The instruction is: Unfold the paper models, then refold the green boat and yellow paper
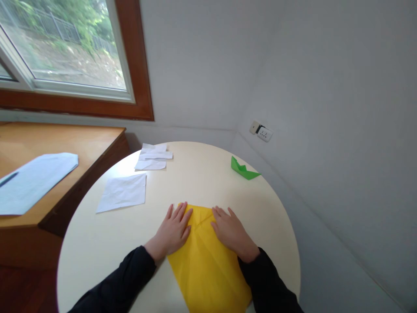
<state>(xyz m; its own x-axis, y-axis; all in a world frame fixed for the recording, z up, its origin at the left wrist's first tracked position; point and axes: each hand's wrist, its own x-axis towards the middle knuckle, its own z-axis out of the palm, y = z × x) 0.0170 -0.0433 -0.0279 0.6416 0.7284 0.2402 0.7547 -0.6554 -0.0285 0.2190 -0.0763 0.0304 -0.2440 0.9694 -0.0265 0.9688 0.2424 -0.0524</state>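
A yellow sheet of paper (205, 261) lies on the round cream table (195, 174) right in front of me, its far corners folded in toward the middle. My left hand (172, 232) lies flat on the sheet's left folded flap, fingers together. My right hand (230, 232) presses flat on the right folded flap. Neither hand grips anything; both palms rest on the paper. Black sleeves cover both forearms.
A green folded paper boat (243, 168) sits at the table's far right. A creased white sheet (123, 192) and several smaller white pieces (153, 157) lie at the far left. A wooden desk (65, 143) with a blue-white paper stands left, under a window. Grey walls meet beyond the table.
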